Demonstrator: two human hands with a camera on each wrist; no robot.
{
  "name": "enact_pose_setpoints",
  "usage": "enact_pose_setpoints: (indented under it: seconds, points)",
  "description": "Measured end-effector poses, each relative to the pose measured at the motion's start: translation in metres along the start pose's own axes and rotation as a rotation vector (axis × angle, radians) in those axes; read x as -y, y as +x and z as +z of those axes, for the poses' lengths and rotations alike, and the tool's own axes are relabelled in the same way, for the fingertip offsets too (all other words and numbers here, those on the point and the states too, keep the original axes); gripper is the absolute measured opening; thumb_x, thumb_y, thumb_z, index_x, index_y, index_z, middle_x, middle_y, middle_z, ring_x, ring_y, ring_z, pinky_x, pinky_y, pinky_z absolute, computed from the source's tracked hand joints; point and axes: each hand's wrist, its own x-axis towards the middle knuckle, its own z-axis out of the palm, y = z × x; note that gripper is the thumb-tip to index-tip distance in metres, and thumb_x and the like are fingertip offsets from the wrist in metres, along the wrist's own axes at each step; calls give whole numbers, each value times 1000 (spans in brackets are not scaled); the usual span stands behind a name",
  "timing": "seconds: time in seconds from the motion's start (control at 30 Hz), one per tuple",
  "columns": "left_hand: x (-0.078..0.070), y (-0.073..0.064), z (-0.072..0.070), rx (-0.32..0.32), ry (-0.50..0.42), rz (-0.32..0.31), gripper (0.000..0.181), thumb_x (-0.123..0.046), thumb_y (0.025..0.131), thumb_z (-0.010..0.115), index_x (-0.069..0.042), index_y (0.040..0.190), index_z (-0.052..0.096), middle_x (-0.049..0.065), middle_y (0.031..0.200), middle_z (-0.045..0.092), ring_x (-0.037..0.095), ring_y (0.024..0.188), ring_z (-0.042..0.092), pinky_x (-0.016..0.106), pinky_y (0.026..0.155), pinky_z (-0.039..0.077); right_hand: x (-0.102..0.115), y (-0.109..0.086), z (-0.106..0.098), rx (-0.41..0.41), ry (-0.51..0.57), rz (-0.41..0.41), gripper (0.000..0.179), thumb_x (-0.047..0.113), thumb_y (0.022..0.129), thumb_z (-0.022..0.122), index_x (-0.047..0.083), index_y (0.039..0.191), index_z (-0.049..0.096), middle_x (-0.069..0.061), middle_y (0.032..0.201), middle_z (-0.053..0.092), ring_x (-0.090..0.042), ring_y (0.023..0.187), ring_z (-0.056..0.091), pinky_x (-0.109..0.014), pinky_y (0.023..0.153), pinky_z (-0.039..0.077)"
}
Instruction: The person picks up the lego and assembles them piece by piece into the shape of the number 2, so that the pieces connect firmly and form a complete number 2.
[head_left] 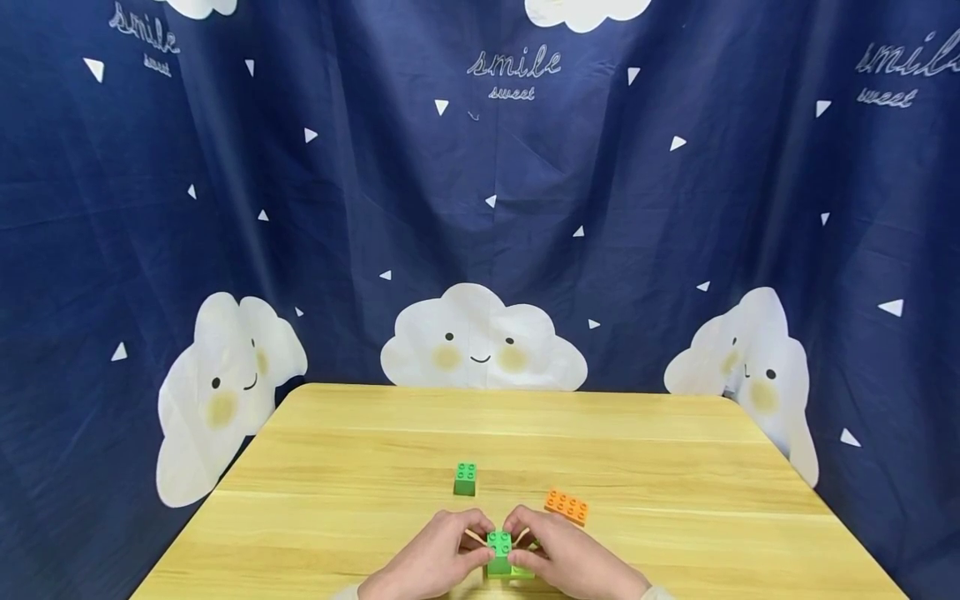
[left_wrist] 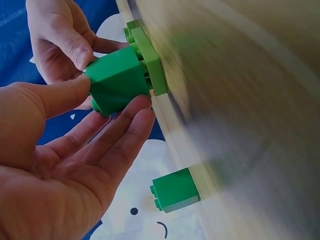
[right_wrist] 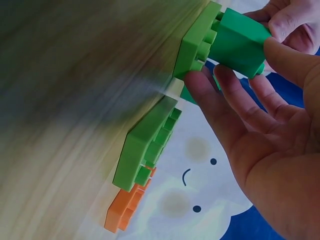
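Assembly looks partway: your left hand and right hand pinch a green block atop a lime brick, well short of the tabletop's far edge; orange brick and rear block lie loose.

Navy cloud-print curtain, pale wooden table

Curtained-off tabletop booth; wider room type can't be told. Wood-grain table below the gripped green brick; navy cloth with smiling clouds and "smile sweet" lettering hangs beyond the grip and to both sides.
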Motion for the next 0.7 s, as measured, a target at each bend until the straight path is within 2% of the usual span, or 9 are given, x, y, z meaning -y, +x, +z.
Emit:
enact_pose_setpoints:
  seconds: [0.3, 0.7]
  points:
    - [-1, -1, 1, -4, 1, 9, 12, -9, 96, 72, -12, 107, 70, -1, 107, 72, 14, 94, 75, 27, 78, 62, 0, 1, 1, -2, 10, -9, 14, 26, 99, 68, 23, 110, 60, 15, 106, 65, 0, 96, 64, -22, 81, 56]
    - [0, -1, 2, -14, 11, 10, 11, -9, 96, 72, -13, 106, 69, -2, 106, 72, 13, 93, 75, 27, 77, 62, 0, -1, 2, -13, -5, -59, 11, 28, 101, 66, 24, 109, 59, 15, 110, 67, -1, 99, 65, -20, 82, 56]
